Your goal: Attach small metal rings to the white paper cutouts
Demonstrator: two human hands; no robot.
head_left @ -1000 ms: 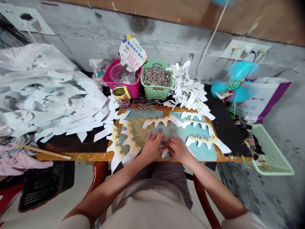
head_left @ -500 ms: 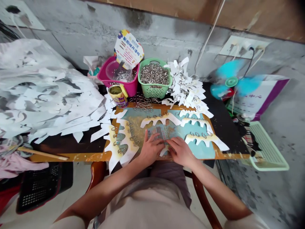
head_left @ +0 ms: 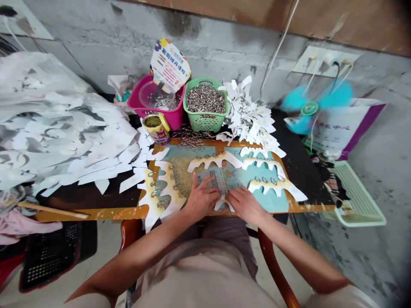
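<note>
At the front edge of the table, a white scalloped cut-out (head_left: 224, 206) shows partly between my two hands. The inner fingers of my left hand (head_left: 203, 199) press on its left end, while the outer fingers stretch away over the mat. My right hand (head_left: 245, 204) has its fingers bent together on the right end of the same piece. My hands cover most of it, and the fingertip contact is partly hidden. Just beyond lies a similar cut-out with metal rings (head_left: 214, 160). More ringed cut-outs rest on the left (head_left: 171, 188) and on the right (head_left: 272, 186).
Loose metal rings (head_left: 191, 141) lie before a green basket of rings (head_left: 207, 124) and a pink basket (head_left: 175, 119). A yellow-purple tub (head_left: 157, 130) stands nearby. White cut-outs pile up left (head_left: 80, 141) and back right (head_left: 248, 111). A blue fan (head_left: 310, 108) spins at right.
My right hand has shifted slightly, its fingers drawn lower, and more of the white cut-out shows between the hands. My left hand stays nearly in place. The whole view has moved a little.
</note>
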